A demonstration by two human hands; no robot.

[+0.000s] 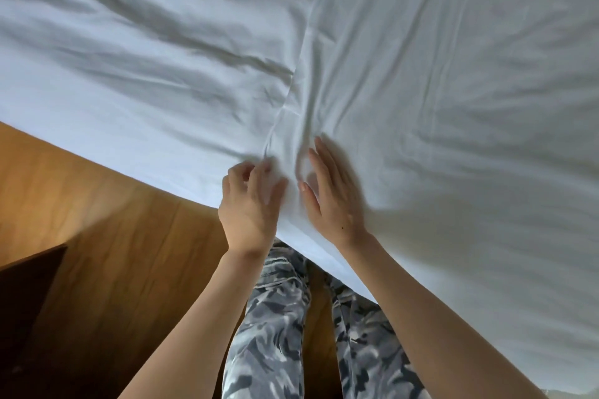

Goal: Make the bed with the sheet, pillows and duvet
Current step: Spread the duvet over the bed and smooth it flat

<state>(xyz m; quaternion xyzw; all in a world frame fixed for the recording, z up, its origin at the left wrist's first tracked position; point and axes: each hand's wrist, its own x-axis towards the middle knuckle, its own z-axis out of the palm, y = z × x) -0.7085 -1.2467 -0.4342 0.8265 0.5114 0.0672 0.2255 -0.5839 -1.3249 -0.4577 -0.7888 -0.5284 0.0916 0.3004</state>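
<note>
- Camouflage-print trousers (269,327), grey and white: the person's legs, standing on the floor just beside the near edge of the bed.
- Wooden floor (107,236), warm brown, runs along that same edge; a dark piece of furniture (26,295) sits on it, well apart from the bed, its kind not clear.
- Left hand (251,201): at the bed's near edge, fingers curled and pinching a small fold of white cloth.
- Right hand (334,191): just beside the left, a little further onto the bed, fingers straight and spread, palm pressing flat on the cloth.
- Upper white layer (453,107): thicker-looking fabric under the right hand, lying over the bed's right part and hanging over the near edge; its border runs from the hands toward the far side. Probably the duvet, though it could be a folded sheet; I cannot tell.
- Lower white layer (129,58): covers the bed to the left of that border, out to the far side, with many loose creases. Likely the sheet.
- Pillows: none in view.
- Progress, as a judgement: a base cover is on but unsmoothed; the upper layer is only partly spread and is being aligned at its border. Left to do: draw it across the bed, flatten the creases, place the pillows.
</note>
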